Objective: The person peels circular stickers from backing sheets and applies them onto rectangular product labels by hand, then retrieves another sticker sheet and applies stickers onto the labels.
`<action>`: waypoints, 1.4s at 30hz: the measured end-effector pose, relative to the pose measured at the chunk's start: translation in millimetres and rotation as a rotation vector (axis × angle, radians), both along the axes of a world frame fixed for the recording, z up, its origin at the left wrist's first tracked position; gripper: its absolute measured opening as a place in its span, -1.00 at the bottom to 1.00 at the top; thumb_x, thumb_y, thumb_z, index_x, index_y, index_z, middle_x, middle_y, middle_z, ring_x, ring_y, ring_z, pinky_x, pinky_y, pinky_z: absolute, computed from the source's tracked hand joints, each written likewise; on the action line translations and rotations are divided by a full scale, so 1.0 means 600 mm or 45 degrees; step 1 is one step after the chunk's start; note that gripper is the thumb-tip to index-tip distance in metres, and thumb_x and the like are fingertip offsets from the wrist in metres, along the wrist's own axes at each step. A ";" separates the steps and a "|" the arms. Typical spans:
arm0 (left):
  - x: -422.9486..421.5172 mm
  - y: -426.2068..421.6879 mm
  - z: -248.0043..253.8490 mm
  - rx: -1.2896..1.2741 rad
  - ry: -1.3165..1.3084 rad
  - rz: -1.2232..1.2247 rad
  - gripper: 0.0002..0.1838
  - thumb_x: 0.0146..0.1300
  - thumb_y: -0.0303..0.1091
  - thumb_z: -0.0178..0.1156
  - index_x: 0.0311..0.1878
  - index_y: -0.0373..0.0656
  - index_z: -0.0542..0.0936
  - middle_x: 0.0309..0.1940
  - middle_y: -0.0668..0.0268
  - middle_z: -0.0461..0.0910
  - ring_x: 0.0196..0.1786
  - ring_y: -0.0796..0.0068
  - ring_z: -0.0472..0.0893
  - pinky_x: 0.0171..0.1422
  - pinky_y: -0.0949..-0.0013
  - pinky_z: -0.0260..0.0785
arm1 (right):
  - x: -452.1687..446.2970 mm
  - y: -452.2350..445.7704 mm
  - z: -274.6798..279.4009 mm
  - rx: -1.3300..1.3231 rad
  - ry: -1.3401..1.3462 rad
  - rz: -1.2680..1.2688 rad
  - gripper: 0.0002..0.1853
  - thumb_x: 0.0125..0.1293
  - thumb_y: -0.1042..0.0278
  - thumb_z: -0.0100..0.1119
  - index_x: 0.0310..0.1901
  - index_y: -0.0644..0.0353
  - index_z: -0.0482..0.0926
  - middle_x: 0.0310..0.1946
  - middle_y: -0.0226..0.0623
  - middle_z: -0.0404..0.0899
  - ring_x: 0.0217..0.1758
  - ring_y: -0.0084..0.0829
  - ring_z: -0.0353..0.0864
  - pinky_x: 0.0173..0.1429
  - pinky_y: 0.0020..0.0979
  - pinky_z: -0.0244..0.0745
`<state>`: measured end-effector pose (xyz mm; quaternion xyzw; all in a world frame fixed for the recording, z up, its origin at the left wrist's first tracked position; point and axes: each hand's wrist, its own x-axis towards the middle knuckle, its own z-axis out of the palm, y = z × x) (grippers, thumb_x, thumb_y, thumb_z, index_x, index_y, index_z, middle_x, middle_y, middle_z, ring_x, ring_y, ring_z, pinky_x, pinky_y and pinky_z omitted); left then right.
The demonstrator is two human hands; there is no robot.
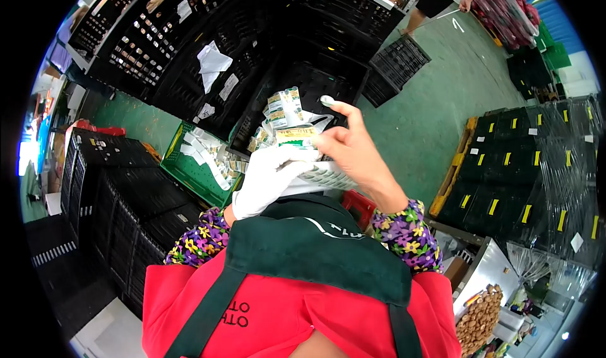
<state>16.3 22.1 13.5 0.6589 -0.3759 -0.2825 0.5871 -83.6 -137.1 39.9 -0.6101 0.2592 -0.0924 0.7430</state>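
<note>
My left hand (268, 178), in a white glove, is closed on a small packet with a yellow and green label (297, 136), in front of my apron. My right hand (360, 153) is bare, its thumb at the packet's right edge. Its index finger stretches away from the thumb, with a small whitish piece (327, 100) at the tip, too small to name. Below the hands hangs a pale sheet with repeated green prints (331, 176), partly hidden; what supports it is hidden too. Just beyond, strips of printed labels (284, 107) lie over a black crate (315, 80).
A green crate (183, 175) with label strips stands at left, beside stacked black crates (136, 200). Wrapped dark crates (511, 156) stand on a pallet at right. Another person's hand (465, 5) holds a rod near a black crate (399, 68). Brown produce (480, 320) lies at lower right.
</note>
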 end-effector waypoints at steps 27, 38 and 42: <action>-0.015 -0.006 -0.030 -0.119 -0.734 0.108 -0.84 0.07 -0.28 0.37 -0.28 -0.08 0.70 -0.32 0.33 0.69 -0.32 0.32 0.62 -0.22 0.33 0.42 | -0.005 0.013 -0.016 -1.522 0.094 -0.276 -0.77 0.14 0.18 0.31 -0.43 0.14 0.53 -0.35 -0.30 0.52 -0.27 -0.23 0.43 -0.12 -0.29 0.35; -0.008 -0.005 0.002 -0.128 0.010 0.220 -0.80 0.26 -0.45 0.22 -0.07 -0.26 0.66 -0.19 0.31 0.70 -0.17 0.58 0.65 -0.09 0.47 0.48 | -0.017 -0.041 -0.036 -1.227 -0.054 -0.439 -0.75 0.16 0.40 0.18 -0.12 0.23 0.50 -0.28 -0.25 0.49 -0.20 -0.30 0.51 -0.04 -0.32 0.41; 0.051 0.001 -0.018 -0.205 0.318 0.489 -0.86 0.37 -0.43 0.13 -0.18 -0.32 0.58 -0.25 0.27 0.68 -0.26 0.68 0.61 -0.13 0.57 0.46 | -0.100 -0.073 -0.036 -0.793 0.039 -0.487 -0.76 0.36 0.36 0.08 0.01 0.24 0.46 -0.29 -0.34 0.47 -0.25 -0.54 0.44 -0.11 -0.47 0.40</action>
